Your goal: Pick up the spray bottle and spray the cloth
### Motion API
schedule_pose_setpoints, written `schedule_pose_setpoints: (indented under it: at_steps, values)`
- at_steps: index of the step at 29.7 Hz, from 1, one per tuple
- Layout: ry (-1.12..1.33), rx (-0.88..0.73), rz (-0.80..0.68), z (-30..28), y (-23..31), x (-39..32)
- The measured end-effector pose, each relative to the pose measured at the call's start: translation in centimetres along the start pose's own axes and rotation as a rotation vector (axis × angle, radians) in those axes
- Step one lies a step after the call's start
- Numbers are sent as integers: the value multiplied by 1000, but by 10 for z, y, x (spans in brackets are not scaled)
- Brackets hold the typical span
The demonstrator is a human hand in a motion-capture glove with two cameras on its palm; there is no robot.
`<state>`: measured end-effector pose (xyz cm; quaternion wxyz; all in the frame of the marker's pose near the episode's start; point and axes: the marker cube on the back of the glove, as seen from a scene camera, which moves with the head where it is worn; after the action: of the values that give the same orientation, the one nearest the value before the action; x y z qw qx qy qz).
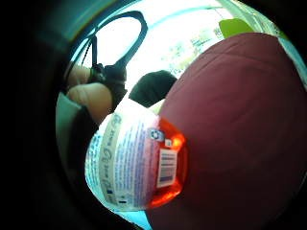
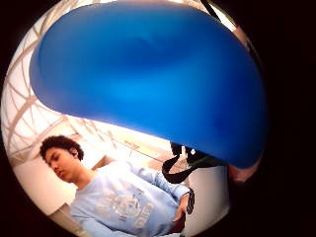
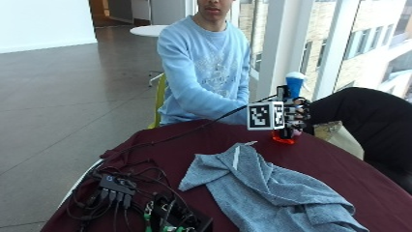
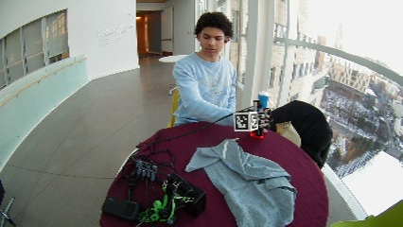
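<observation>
Gloved right hand [image 3: 295, 116] grips spray bottle [image 3: 291, 108] upright at table's [image 3: 360, 169] far edge.
Fingers wrapped round bottle w/ blue top; grey cloth [image 3: 270, 188] lies nearby on maroon table, apart from bottle.

Round table [image 3: 360, 169] w/ maroon cover: grey cloth [image 3: 270, 188], cables [image 3: 122, 186], spray bottle [image 3: 286, 130].

Showing bare maroon table [image 3: 334, 159] between the spray bottle [image 3: 287, 129] at the far edge and the grey cloth [image 3: 270, 191] spread mid-table, with tangled cables and black boxes [image 3: 138, 200] crowding the near-left side.
</observation>
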<state>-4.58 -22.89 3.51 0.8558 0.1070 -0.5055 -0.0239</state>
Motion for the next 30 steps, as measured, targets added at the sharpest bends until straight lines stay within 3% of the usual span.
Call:
schedule_pose_setpoints:
  at_steps: [8, 16, 30]
  values:
    - [181, -6, 22, -38, 25, -12]
    - [477, 30, 44, -130, 83, -48]
    - [879, 147, 263, -277, 264, -51]
